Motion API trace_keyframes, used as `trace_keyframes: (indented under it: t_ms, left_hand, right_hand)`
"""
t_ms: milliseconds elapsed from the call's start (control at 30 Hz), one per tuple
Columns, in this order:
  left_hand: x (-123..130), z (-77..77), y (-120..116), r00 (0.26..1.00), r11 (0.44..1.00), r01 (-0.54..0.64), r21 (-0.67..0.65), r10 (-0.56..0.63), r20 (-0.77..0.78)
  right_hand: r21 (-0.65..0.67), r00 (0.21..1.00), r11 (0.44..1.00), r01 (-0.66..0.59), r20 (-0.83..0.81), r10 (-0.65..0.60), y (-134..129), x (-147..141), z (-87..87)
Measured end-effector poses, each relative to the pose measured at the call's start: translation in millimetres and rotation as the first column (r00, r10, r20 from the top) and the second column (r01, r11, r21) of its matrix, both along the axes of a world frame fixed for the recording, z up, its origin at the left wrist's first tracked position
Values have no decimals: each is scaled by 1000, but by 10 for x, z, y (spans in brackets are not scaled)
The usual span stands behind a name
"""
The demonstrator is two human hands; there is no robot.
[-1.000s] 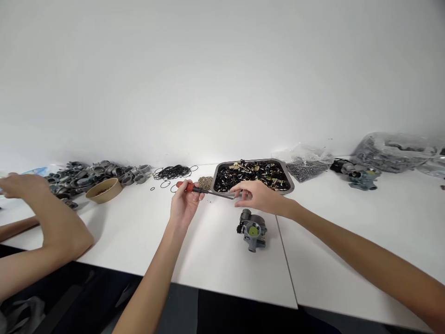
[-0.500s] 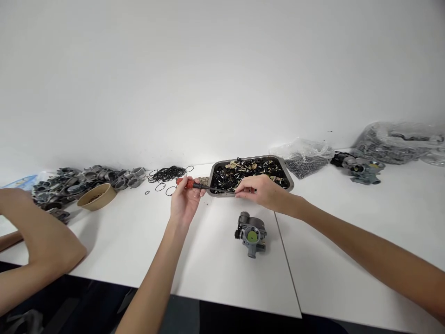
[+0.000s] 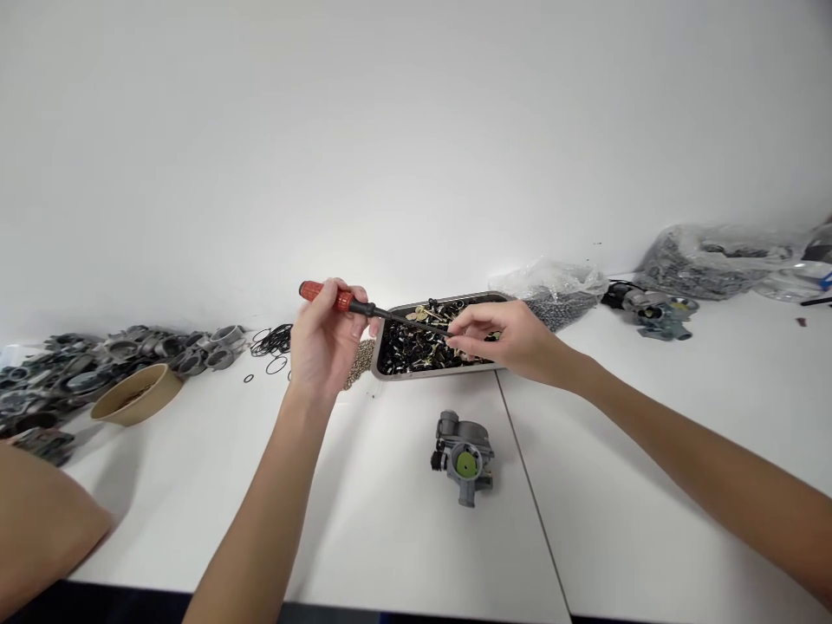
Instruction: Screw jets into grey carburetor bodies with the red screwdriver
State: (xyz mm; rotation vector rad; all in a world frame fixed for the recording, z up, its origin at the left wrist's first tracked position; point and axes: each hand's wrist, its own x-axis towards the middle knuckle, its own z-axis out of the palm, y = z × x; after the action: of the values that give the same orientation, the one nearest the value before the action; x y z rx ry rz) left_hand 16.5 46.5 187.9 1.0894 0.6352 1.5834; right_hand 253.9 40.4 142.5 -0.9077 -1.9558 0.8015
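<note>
White tabletop w/ parts tray: left hand grips red-handled screwdriver above tray; right hand pinches its tip, apparently seating a small screw. Carburetor sits nr tray's front edge; next move likely calls for steady aim.

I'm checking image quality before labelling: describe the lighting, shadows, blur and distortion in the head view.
Head view: even, bright light, with the white wall washed out; soft shadows beside the carburetor and the paper bowl; wide-angle bending curves the table edge; left hand, screwdriver and right hand look fairly sharp.
</note>
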Motion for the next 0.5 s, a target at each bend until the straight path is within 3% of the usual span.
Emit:
trace_keyframes:
  t_ms: [267, 500]
  left_hand:
    - [188, 318, 107, 994, 980, 67, 189, -49, -99]
    - [221, 368, 104, 993, 947, 92, 308, -64, -101]
  right_hand:
    - [183, 994, 978, 99, -58, -90, -61, 152, 223]
    - [405, 977, 889, 211, -66, -202, -183, 168, 309]
